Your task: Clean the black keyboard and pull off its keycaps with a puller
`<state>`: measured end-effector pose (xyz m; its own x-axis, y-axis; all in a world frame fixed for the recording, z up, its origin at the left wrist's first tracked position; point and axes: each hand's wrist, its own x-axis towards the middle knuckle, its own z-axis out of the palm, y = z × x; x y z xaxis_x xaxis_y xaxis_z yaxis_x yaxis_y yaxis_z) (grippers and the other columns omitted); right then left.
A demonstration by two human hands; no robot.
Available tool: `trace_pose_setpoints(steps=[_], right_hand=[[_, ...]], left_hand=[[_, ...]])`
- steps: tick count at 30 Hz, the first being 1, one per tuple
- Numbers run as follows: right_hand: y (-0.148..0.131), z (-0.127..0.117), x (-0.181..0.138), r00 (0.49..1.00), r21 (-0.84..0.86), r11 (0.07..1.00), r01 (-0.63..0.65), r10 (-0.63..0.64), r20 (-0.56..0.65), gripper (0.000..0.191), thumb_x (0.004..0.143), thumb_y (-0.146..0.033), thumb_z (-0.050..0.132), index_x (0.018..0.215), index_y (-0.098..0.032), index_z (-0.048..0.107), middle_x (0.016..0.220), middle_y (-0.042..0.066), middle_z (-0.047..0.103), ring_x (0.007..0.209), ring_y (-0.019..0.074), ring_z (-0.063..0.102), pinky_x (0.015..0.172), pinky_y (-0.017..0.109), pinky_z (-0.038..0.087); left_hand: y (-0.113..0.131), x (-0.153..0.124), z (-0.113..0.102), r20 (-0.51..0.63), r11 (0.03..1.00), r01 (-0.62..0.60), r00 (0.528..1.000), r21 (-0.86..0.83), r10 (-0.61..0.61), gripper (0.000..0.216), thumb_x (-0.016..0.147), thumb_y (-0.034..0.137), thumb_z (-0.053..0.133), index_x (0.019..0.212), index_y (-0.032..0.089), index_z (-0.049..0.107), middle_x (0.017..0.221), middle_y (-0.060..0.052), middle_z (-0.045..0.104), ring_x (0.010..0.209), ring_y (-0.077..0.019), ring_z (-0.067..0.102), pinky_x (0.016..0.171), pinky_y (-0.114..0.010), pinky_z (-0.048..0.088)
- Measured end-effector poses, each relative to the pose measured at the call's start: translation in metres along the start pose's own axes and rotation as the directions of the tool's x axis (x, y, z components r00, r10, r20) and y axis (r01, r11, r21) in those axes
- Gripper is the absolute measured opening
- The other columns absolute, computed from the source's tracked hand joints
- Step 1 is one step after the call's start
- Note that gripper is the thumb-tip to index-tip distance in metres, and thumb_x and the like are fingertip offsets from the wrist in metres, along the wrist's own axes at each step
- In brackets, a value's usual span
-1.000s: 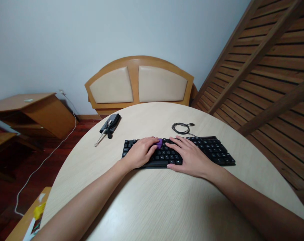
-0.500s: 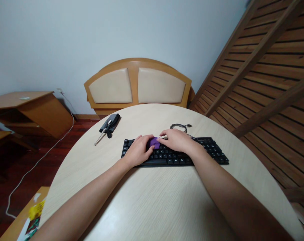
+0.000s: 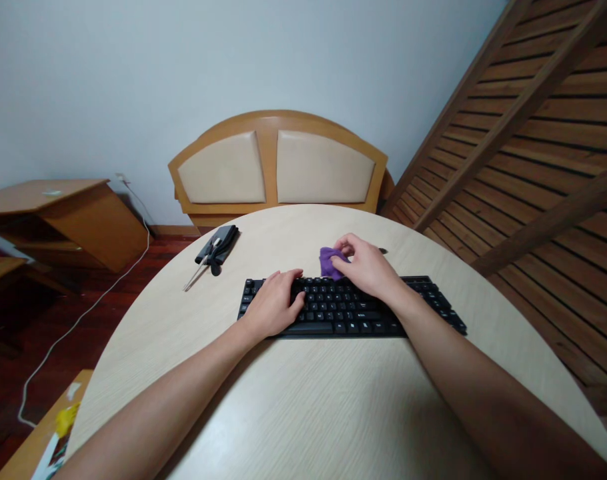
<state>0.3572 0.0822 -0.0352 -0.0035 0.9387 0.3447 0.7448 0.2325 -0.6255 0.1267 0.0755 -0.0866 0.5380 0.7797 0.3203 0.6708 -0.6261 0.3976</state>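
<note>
A black keyboard (image 3: 328,315) lies across the table in front of me. My left hand (image 3: 276,303) rests palm down over its left part, fingers stretched out and thumb apart, with nothing in them. Pinched between the thumb and fingers of my right hand (image 3: 368,263) is a small purple cloth (image 3: 329,263). The cloth is bunched up at the keyboard's far edge, near the middle. My right hand and forearm hide some of the keys on the right. Most of the keyboard's cable is hidden behind this hand.
On the left of the round table (image 3: 303,407) lies a dark folded pouch (image 3: 227,240) with a black strap and thin light sticks (image 3: 196,272) on it. A headboard (image 3: 271,167) stands behind, a slatted wooden panel (image 3: 528,133) at right, a desk (image 3: 78,220) at left.
My right hand has lifted the purple cloth away from beside my left hand, moving it right and toward the keyboard's far edge. My left hand stays on the keys.
</note>
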Motion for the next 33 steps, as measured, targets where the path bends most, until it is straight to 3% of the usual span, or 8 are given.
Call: trace_pose_setpoints(steps=[3,6,10,16,21,27,33], right_hand=[[-0.001,-0.001,-0.001,0.998,-0.080,0.995,0.060,-0.062,-0.032,0.017,0.084,-0.025,0.066,0.100,-0.022,0.069,0.090,0.003,0.074,0.083,0.0204,0.069,0.076,0.032,0.050],[-0.003,0.008,-0.005,0.980,-0.116,0.980,0.164,-0.148,0.135,0.014,0.087,-0.024,0.066,0.098,-0.021,0.074,0.094,0.005,0.074,0.088,0.0221,0.069,0.081,0.034,0.051],[-0.003,0.017,-0.011,0.904,-0.102,0.944,0.314,-0.265,0.336,0.015,0.090,-0.025,0.066,0.099,-0.022,0.077,0.105,0.007,0.074,0.099,0.0242,0.069,0.091,0.037,0.052],[0.002,0.019,-0.014,0.808,-0.038,0.891,0.453,-0.392,0.440,0.028,0.097,-0.017,0.054,0.117,-0.022,0.074,0.125,0.007,0.072,0.117,0.0237,0.065,0.106,0.039,0.047],[0.002,0.025,-0.016,0.866,-0.109,0.905,0.411,-0.350,0.357,0.027,0.098,-0.019,0.055,0.121,-0.019,0.069,0.113,0.009,0.074,0.105,0.0234,0.067,0.096,0.038,0.051],[0.000,0.023,-0.014,0.807,-0.199,0.825,0.528,-0.415,0.420,0.019,0.096,-0.017,0.060,0.110,-0.018,0.073,0.107,0.007,0.076,0.101,0.0248,0.062,0.092,0.038,0.046],[-0.005,0.012,-0.013,0.791,-0.273,0.805,0.527,-0.348,0.503,0.027,0.094,-0.007,0.055,0.109,-0.018,0.074,0.106,0.008,0.076,0.098,0.0233,0.063,0.089,0.034,0.045]], left_hand=[[0.001,0.000,0.000,-0.034,0.998,0.007,0.999,0.060,-0.005,0.034,0.095,0.029,0.053,0.126,0.016,0.056,0.127,-0.014,0.069,0.120,-0.0290,0.063,0.114,-0.055,0.040],[0.003,0.000,0.000,-0.036,0.992,0.044,0.999,0.122,-0.040,0.030,0.094,0.032,0.054,0.118,0.015,0.061,0.118,-0.013,0.072,0.114,-0.0304,0.065,0.112,-0.056,0.041],[0.004,0.001,-0.002,-0.005,0.989,0.055,0.998,0.140,-0.055,0.030,0.094,0.034,0.053,0.114,0.015,0.064,0.110,-0.013,0.074,0.105,-0.0310,0.068,0.102,-0.053,0.049],[0.003,0.002,-0.002,-0.012,0.989,0.053,0.999,0.138,-0.052,0.027,0.094,0.031,0.054,0.114,0.016,0.065,0.109,-0.012,0.074,0.104,-0.0306,0.068,0.101,-0.051,0.050],[0.004,0.003,-0.001,-0.012,0.988,0.059,0.998,0.146,-0.058,0.028,0.093,0.029,0.054,0.114,0.015,0.066,0.111,-0.012,0.075,0.105,-0.0303,0.068,0.102,-0.051,0.049],[0.004,0.002,0.000,-0.018,0.985,0.082,0.997,0.149,-0.081,0.027,0.093,0.029,0.055,0.114,0.016,0.067,0.110,-0.010,0.075,0.105,-0.0293,0.068,0.103,-0.048,0.049],[0.005,0.002,-0.001,-0.013,0.986,0.086,0.996,0.146,-0.085,0.028,0.094,0.030,0.054,0.114,0.015,0.067,0.112,-0.010,0.075,0.106,-0.0295,0.068,0.104,-0.049,0.048]])
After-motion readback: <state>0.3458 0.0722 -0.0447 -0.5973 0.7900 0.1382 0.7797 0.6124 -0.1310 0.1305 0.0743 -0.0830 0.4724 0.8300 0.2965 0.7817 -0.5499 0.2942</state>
